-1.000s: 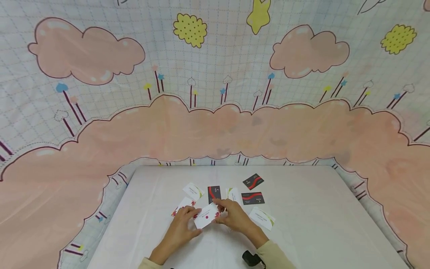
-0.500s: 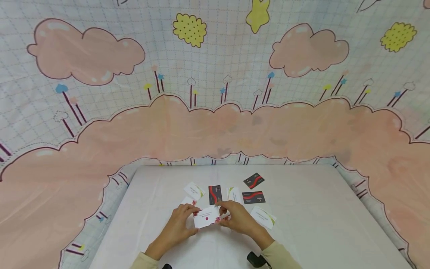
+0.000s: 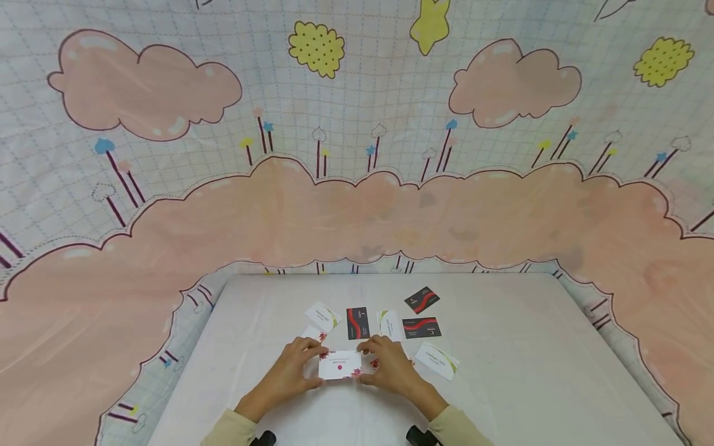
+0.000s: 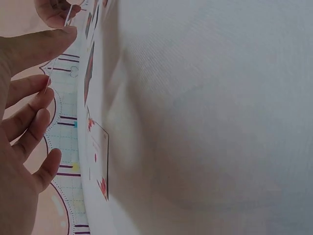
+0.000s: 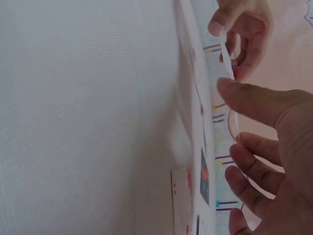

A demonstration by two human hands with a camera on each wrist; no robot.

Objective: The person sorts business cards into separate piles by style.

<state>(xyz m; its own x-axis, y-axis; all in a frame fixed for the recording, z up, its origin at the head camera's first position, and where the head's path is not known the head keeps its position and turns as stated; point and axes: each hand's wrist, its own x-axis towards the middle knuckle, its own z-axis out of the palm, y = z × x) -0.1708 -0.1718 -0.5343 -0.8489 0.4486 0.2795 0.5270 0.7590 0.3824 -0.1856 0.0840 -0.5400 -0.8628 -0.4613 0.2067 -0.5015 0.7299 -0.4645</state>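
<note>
A white business card with red flowers in its corners (image 3: 339, 365) is held level above the table, between both hands. My left hand (image 3: 291, 371) pinches its left end between thumb and fingers, and my right hand (image 3: 393, 370) pinches its right end the same way. The left wrist view shows the held card edge-on, with the left thumb (image 4: 44, 46) against it. In the right wrist view the right thumb (image 5: 254, 100) and a fingertip meet its edges. Another red-flowered card (image 3: 315, 333) lies behind the left hand, and a further one (image 3: 375, 363) is mostly hidden by the right hand.
Beyond the hands, a black card with a red stripe (image 3: 357, 323) stands between two white-and-green cards (image 3: 322, 316). Two more black cards (image 3: 421, 327) lie to the right, and a white-and-green card (image 3: 437, 361) is beside the right hand. A patterned cloth (image 3: 390, 217) hangs behind the white table (image 3: 502, 371).
The held card has turned from a slant to nearly straight across and come slightly nearer. My right fingers have shifted down along its right end; both hands kept hold of it.
</note>
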